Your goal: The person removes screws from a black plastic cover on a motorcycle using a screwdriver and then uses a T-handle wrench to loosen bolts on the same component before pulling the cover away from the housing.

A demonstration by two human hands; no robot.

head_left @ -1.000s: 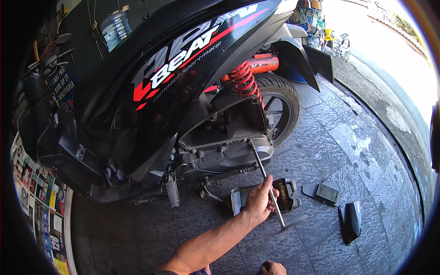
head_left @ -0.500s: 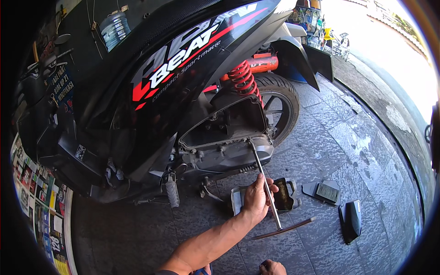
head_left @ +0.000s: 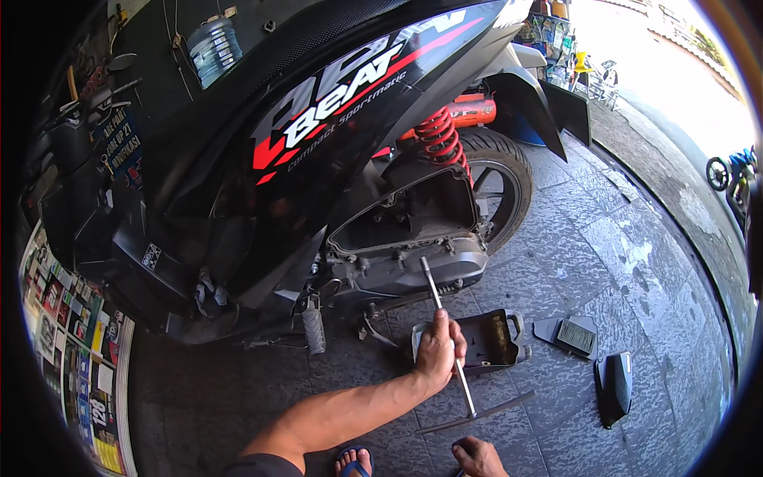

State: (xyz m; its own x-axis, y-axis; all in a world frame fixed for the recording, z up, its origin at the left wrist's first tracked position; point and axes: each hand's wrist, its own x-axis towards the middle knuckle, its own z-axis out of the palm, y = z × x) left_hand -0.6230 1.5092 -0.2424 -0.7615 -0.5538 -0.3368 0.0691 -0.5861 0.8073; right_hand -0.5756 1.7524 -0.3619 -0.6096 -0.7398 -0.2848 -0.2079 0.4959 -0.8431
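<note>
My left hand (head_left: pixel 439 348) is closed round the shaft of a silver T-handle socket wrench (head_left: pixel 464 395). The wrench slants, its crossbar low and its socket end up in front of the scooter's engine casing (head_left: pixel 397 274), apart from the bolts along the open air-filter box (head_left: pixel 381 230). Low in the picture my right hand (head_left: pixel 477 457) is curled near the crossbar, and what it may hold is hidden. Behind the left hand a grey filter-box cover (head_left: pixel 509 322) lies hollow side up on the floor. Right of it are an air filter (head_left: pixel 574 337) and a black plastic cover (head_left: pixel 613 389).
The black scooter (head_left: pixel 262 183) fills the upper left, with a red rear spring (head_left: pixel 439 137) and rear wheel (head_left: pixel 513 187). A footpeg (head_left: pixel 314 327) and stand (head_left: pixel 375 327) stick out below. A glass display case (head_left: pixel 75 350) stands at far left. My sandalled foot (head_left: pixel 354 461) rests on the tiles.
The wrench's socket end has come off the bolt area at the filter box and moved left and down. My left hand went with it. The view has shifted slightly.
</note>
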